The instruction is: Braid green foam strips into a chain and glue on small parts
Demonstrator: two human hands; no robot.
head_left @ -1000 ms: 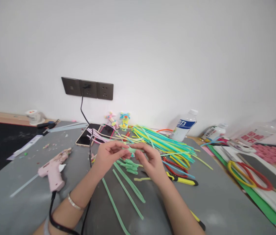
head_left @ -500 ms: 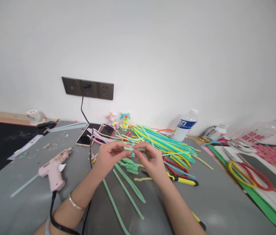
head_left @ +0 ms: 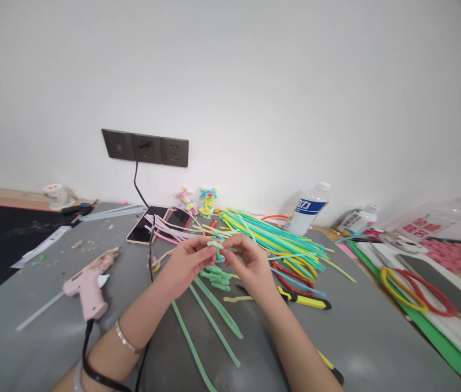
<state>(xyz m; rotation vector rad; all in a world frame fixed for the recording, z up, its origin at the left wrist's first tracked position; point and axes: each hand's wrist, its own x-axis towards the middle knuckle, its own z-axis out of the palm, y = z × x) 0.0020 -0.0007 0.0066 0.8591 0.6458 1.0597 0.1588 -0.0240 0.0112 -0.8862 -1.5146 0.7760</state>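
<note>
Both hands meet above the middle of the grey table. My left hand (head_left: 187, 265) pinches a small piece of bent light-green pipe cleaner (head_left: 215, 246) between thumb and fingers. From the other side, my right hand (head_left: 250, 267) grips the same piece, its fingertips partly hiding it. A bit of teal shows at the lower side of the piece. Just below the hands lie short folded green pipe cleaners (head_left: 217, 277). Long green pipe cleaners (head_left: 218, 310) stretch toward me between my forearms.
A pink glue gun (head_left: 89, 288) with a black cord lies left. Behind my hands spreads a pile of yellow and teal pipe cleaners (head_left: 271, 234). Yellow-black pliers (head_left: 306, 299), a bottle (head_left: 307, 209) and scissors (head_left: 418, 291) are right. Two small figures (head_left: 208, 202) stand by the wall.
The green piece between my fingertips has turned from lying level to a slanted, bent shape, and more teal shows below it. Both hands stay in nearly the same place.
</note>
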